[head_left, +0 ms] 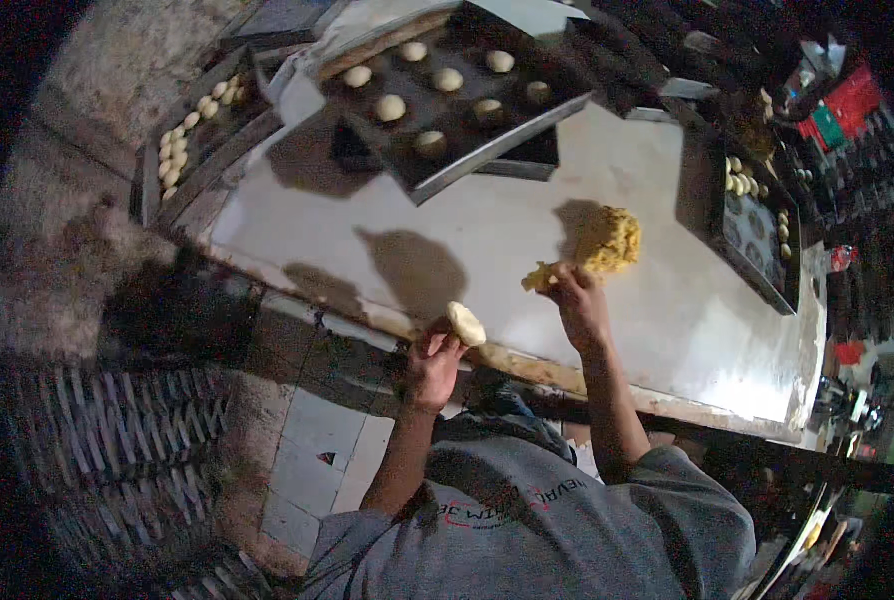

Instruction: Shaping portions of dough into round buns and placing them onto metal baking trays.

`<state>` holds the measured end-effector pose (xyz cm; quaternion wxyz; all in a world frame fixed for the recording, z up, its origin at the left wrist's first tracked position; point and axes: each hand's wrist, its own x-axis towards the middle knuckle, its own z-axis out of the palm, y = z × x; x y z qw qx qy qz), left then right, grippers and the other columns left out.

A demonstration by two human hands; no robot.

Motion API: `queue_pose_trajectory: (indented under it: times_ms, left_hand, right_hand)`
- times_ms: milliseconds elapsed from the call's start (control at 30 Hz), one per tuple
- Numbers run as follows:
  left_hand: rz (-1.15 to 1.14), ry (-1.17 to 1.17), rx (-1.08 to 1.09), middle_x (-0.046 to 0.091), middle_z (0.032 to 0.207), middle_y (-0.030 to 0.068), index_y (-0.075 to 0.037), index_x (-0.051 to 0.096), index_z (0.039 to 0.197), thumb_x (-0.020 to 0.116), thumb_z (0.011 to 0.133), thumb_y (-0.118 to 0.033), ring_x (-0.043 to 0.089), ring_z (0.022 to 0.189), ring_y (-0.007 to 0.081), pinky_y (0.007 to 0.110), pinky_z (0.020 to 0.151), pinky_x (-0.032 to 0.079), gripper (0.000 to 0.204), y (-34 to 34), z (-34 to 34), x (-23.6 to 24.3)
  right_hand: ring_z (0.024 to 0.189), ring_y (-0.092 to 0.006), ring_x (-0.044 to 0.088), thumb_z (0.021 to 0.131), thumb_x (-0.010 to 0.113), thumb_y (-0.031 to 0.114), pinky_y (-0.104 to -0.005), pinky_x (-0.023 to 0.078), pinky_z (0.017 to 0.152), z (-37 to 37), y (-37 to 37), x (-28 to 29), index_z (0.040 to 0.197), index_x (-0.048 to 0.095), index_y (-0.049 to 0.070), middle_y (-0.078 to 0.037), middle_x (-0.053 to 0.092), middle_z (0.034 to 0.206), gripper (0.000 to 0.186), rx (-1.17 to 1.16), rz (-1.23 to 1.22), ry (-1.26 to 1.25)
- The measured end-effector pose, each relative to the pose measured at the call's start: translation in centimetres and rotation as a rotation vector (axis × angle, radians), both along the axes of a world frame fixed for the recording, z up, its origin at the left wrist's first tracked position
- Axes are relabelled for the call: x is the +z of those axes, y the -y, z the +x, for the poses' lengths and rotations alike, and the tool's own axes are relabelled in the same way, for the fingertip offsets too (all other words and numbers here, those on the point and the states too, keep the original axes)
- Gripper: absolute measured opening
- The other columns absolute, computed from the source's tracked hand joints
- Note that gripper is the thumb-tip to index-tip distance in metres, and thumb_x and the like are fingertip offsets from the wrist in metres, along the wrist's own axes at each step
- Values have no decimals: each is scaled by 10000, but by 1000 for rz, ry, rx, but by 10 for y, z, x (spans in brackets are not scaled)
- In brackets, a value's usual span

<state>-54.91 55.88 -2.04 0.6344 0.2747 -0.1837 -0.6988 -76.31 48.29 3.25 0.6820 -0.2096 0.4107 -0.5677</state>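
1. Left hand (435,375), at the near edge of the surface (317,240): grip closed on the lower rim of a pale dough piece (466,325), which is tilted and held up clear of the surface.
2. Right hand (579,300), further in, right of the dough: fingertips pinch a yellow clump (539,278) that sticks out to the left.
3. Step in hand, my read: portioning yellow filling for the held dough. Next move seems to call for bringing the pinch across to the dough's face, left grip steady so the piece doesn't fold. Filling looks crumbly; bits could drop.
4. Yellow mound (615,240), just beyond the right hand, directly on the surface, no bowl.
5. Right tray (737,262), dark, by the right edge: pale dough pieces (742,180) bunched at the far end, more down the right side.
6. Main tray (502,148), toward the far edge, set askew over a dark lower tray (527,168): eight spaced dough balls (448,80). Lower tray's contents hidden.
7. Left tray (212,160), by the far left corner: dough balls (180,150) packed along its left side; support unclear.
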Motion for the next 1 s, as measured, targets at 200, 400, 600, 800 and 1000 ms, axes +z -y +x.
queue_pose_trajectory:
  times_ms: [200,400,600,800,1000]
  left_hand:
    - [-4,975,89,492,1037,71,-30,477,1075,523,811,-56,476,981,195,334,870,388,270,-52,124,-2]
    - [171,8,145,451,1144,61,-67,418,1176,545,798,-88,407,1092,207,373,940,312,399,-104,194,-29]
    - [132,-91,120,460,1166,79,-46,434,1170,550,810,-128,432,1077,197,371,918,341,387,-106,200,-23]
    - [116,-367,139,465,1152,96,-57,440,1170,508,835,-119,472,1039,212,364,872,403,347,-108,197,-45]
    - [234,92,28,450,1132,102,-32,445,1121,487,857,-209,458,1045,225,347,864,406,321,-52,196,-16]
  right_hand:
    - [866,-254,565,738,548,34,-330,459,741,35,2,-97,924,613,28,-126,598,935,197,-159,-558,-1324]
    - [813,-300,546,728,493,125,-364,449,688,40,-15,-91,933,592,68,-135,582,836,235,64,-711,-1867]
    - [691,-203,599,743,567,72,-304,488,584,-26,12,-74,854,604,-10,-112,619,737,142,357,-21,-1229]
    - [806,-169,582,753,604,109,-263,464,766,167,-53,34,983,558,-77,-95,600,917,299,314,-24,-405]
    - [774,-91,548,686,646,63,-245,458,687,213,-66,-11,871,625,17,-83,636,822,192,466,-575,-1191]
